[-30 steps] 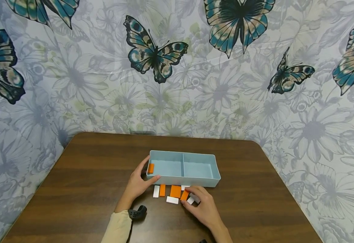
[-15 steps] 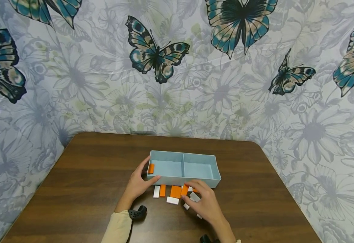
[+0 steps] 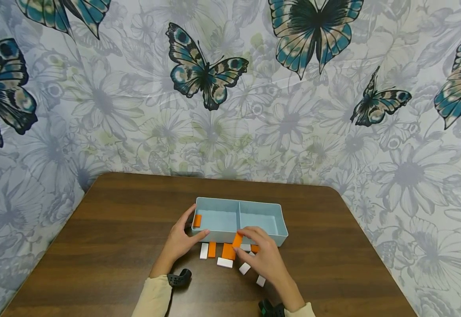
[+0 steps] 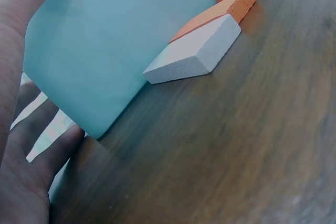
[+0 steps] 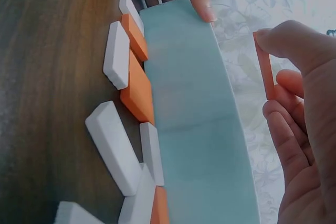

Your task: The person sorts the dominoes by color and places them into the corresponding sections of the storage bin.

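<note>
Right hand (image 3: 268, 259): thumb and fingertips pinch an orange block (image 3: 237, 240). Block is off the table (image 3: 115, 242), tilted, in front of the blue box (image 3: 222, 236) in the head view; right wrist view shows a gap between it and the wall. Left hand (image 3: 178, 242): braces the box's left end, thumb at the front rim, other fingers spread along the end wall outside. Box sits upright, one divider (image 3: 239, 215), two compartments. A second orange block (image 3: 197, 220) is in the left one, by the end wall. Loose stuff along the front wall: a white block (image 3: 204, 251) beside a narrow orange block (image 3: 212, 249), then a wider orange block (image 3: 228, 251). More white blocks (image 3: 244, 268) lie near the right hand (some partly hidden by it).
</note>
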The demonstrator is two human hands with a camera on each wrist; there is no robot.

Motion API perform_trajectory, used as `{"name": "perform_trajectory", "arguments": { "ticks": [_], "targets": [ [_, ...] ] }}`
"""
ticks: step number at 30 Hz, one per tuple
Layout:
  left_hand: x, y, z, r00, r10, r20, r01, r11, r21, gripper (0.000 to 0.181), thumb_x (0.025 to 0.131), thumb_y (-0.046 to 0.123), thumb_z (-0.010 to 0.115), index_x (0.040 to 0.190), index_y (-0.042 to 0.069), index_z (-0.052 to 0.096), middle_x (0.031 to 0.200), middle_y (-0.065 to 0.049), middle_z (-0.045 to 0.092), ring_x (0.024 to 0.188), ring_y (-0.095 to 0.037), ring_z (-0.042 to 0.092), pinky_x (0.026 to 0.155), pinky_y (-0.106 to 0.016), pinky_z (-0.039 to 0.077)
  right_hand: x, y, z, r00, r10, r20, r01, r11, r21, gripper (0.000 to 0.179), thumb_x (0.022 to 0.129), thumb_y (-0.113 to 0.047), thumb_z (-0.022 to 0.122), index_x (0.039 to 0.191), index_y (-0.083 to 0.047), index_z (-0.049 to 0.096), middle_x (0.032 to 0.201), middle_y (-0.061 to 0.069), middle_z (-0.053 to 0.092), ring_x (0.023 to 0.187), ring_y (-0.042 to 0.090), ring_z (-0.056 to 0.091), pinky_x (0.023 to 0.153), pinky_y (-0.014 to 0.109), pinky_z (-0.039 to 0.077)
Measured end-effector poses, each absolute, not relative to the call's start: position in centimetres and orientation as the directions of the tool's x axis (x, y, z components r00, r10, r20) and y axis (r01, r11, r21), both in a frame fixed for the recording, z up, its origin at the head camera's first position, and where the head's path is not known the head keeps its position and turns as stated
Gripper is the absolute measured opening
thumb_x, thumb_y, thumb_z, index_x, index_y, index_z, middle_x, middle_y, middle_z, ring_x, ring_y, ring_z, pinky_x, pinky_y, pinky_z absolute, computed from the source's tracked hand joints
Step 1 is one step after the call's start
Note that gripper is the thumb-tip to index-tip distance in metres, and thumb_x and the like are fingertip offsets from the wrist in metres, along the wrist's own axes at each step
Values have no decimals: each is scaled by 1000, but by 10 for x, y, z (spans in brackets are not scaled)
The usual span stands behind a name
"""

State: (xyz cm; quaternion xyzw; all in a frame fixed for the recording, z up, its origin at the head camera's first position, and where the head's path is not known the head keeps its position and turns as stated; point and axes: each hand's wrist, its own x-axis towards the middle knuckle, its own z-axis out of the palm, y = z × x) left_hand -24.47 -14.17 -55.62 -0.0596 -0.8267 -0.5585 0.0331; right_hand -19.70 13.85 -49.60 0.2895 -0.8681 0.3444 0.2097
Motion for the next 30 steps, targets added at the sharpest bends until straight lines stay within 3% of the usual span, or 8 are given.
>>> {"name": "perform_trajectory", "arguments": {
  "ticks": [10,17,30],
  "targets": [
    [-245,-142,-555,-991,57,118,131,370,920,93,84,49,84,161,34,34,161,-10,42,130,-35,55,110,-61,42,-206,133,-491,-806,-346,480,-583,601,-547,44,84,-22,88,124,-15,73,122,-4,69,107,18,69,91,37,60],
    [-245,-143,-556,-992,65,112,129,376,918,93,85,50,83,161,33,34,162,-10,41,130,-36,55,109,-62,43,-213,128,-492,-800,-347,489,-592,586,-553,44,83,-18,88,124,-12,74,120,-1,70,105,19,70,88,38,61],
    [-244,-142,-554,-991,62,123,137,368,920,92,84,48,84,161,36,34,161,-10,42,130,-35,55,109,-61,44,-224,121,-491,-854,-315,414,-514,629,-582,42,86,-19,86,125,-13,73,123,2,71,104,21,70,91,40,59]
  ]
}}
